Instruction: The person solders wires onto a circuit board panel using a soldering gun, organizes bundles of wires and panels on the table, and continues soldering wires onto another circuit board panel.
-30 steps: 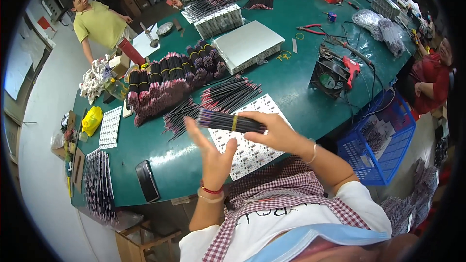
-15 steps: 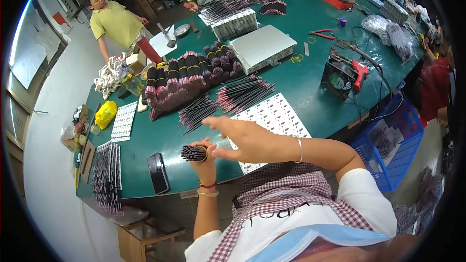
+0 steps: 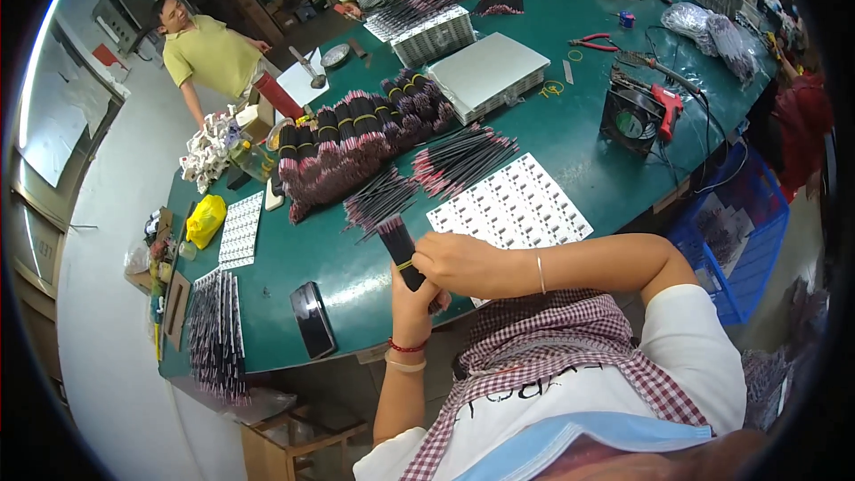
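Observation:
A bundle of thin black wires (image 3: 393,233) with pinkish ends stands tilted in my left hand (image 3: 411,310), whose fingers wrap round its lower part. A yellow rubber band (image 3: 405,264) circles the bundle. My right hand (image 3: 461,260) is closed against the bundle's right side at the band; its fingertips are partly hidden. Just beyond lie two loose heaps of wires, one black (image 3: 381,199) and one with red ends (image 3: 463,160). A white board with rows of small dark parts (image 3: 512,205) lies beyond my right forearm.
Many banded wire bundles (image 3: 347,138) are piled farther back, beside a stack of pale boards (image 3: 490,71). A phone (image 3: 313,321) lies near the front edge, left of my arm. A fan (image 3: 632,118) and a red soldering gun (image 3: 666,111) stand right. Two people are across the table.
My right hand has come down from above and closed at the bundle. The bundle has turned from end-on to side-on, and my left hand has shifted slightly right.

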A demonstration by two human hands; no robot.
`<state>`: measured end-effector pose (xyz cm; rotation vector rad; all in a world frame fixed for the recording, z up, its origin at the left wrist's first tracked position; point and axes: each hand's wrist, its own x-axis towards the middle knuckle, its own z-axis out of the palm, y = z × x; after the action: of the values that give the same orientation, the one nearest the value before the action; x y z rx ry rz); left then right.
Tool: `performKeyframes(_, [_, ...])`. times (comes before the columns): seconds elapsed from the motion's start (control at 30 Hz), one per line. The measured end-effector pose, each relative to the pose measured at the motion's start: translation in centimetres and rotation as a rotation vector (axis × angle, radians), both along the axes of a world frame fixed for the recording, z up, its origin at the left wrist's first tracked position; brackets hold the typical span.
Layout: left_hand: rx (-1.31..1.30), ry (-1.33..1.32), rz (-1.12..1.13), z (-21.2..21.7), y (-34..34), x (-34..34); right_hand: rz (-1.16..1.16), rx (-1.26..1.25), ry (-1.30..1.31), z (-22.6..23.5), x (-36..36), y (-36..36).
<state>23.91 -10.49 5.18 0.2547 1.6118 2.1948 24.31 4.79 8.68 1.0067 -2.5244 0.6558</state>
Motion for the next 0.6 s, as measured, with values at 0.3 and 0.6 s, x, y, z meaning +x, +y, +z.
performKeyframes(0.3, [-0.036,-0.023,-0.125,-0.4,1.2,0.7,-0.11,-0.327,-0.097,-2.5,1.2,2.6])
performKeyframes(0.6, [-0.222,-0.103,-0.167,-1.0,2.7,1.4,-0.169,0.114,0.207,-4.7,2.4,3.3])
